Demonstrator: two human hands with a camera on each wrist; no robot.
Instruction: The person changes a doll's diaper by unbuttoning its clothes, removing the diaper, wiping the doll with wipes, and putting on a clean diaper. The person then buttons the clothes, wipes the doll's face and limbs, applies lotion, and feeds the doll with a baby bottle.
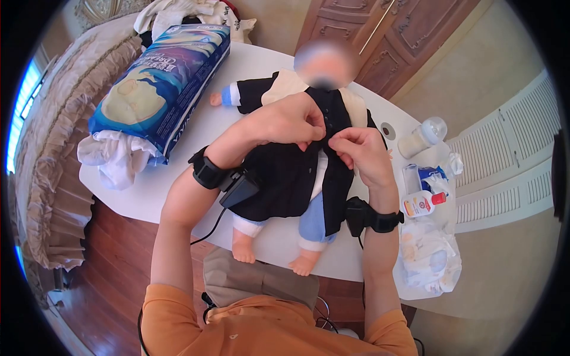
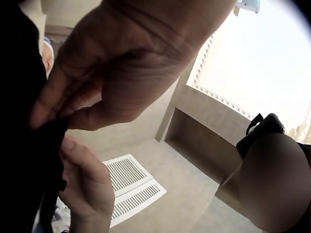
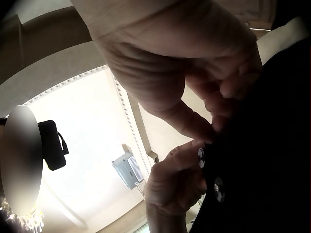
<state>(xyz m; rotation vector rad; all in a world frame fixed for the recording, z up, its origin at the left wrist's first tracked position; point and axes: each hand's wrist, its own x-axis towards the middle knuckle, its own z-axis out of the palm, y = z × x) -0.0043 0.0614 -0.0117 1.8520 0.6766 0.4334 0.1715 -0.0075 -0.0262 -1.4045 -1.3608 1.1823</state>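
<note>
A baby doll lies on its back on the white table, dressed in a black coat with a cream collar, over light blue trousers. My left hand pinches one front edge of the coat at the doll's chest. Close beside it, my right hand pinches the opposite front edge between thumb and fingers. Round metallic snaps show along the coat edge in the right wrist view, just below the fingertips. Lower down, the coat fronts hang apart over a white layer.
A blue diaper pack lies at the left of the table, white diapers spilling from it. Along the right edge stand a baby bottle, a wipes pack, a red-capped bottle and a clear plastic bag.
</note>
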